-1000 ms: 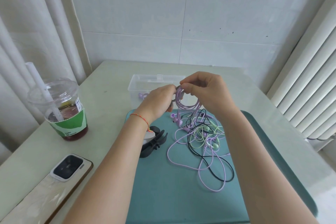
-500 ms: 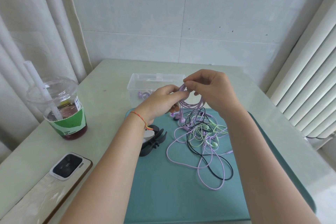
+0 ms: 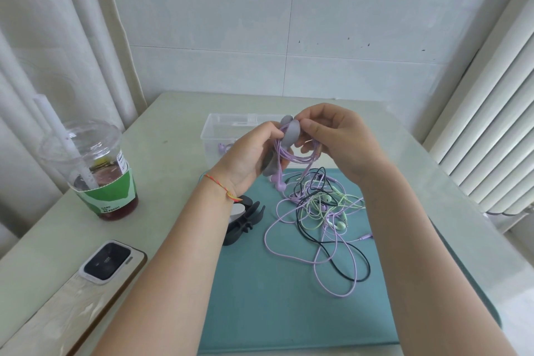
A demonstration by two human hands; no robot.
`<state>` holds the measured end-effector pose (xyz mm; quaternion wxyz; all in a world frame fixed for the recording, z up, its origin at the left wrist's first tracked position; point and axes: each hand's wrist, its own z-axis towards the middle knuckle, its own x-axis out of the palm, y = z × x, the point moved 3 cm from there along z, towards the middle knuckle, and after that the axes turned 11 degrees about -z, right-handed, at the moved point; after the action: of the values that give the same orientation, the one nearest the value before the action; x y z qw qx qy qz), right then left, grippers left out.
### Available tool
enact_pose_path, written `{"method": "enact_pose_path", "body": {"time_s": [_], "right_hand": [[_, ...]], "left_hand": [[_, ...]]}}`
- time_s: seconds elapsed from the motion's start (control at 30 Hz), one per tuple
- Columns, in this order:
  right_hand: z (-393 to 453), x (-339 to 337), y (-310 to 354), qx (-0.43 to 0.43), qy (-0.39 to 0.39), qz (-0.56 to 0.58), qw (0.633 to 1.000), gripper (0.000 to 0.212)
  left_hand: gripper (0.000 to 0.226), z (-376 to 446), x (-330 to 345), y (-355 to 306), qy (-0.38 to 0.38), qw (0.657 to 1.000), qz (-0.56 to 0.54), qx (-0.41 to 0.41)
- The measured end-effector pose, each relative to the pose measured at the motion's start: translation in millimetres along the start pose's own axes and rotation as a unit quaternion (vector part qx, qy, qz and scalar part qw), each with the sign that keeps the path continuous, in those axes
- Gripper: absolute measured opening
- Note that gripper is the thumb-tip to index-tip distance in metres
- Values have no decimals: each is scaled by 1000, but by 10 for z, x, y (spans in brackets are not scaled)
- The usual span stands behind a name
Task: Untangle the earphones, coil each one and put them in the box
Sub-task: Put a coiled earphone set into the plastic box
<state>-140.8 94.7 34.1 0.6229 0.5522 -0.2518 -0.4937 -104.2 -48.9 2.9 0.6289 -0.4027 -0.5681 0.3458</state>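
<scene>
Both hands are raised above the teal mat (image 3: 260,298), in front of the clear plastic box (image 3: 219,127). My left hand (image 3: 248,159) grips a coiled purple earphone (image 3: 297,157) together with a grey cable clip (image 3: 289,136). My right hand (image 3: 332,139) pinches the top of that clip and holds the coil's right side. Two purple earbuds (image 3: 279,183) dangle below the coil. A tangle of purple, green and black earphones (image 3: 326,217) lies on the mat under my hands. Something purple shows inside the box.
Dark cable clips (image 3: 245,218) lie at the mat's left edge. An iced drink cup with a straw (image 3: 98,170) stands at the left, and a phone (image 3: 107,261) rests on a wooden board at the near left. A radiator is on the right.
A grey clip has come into view at the top of the purple coil, between my fingers. Both hands have turned slightly, and the coil hangs lower from them.
</scene>
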Motion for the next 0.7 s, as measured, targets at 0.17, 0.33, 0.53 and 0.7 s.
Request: {"method": "enact_pose_path", "body": {"time_s": [0.17,0.33,0.53,0.7], "right_hand": [[-25,72,4,5,9,-44,999,9],[-27,118,13,-6,11,-80,997,7],[7,112,-25,0,-4,-84,996,14],[29,84,-50,3,-51,-105,993,13]], "left_hand": [[33,-67,50,-97,22,999,18,37],[17,-25,1,-77,-50,993,53,90],[23,6,-22,-40,-76,993,19,84],[23,-9,-78,-73,-120,987,59,87]]}}
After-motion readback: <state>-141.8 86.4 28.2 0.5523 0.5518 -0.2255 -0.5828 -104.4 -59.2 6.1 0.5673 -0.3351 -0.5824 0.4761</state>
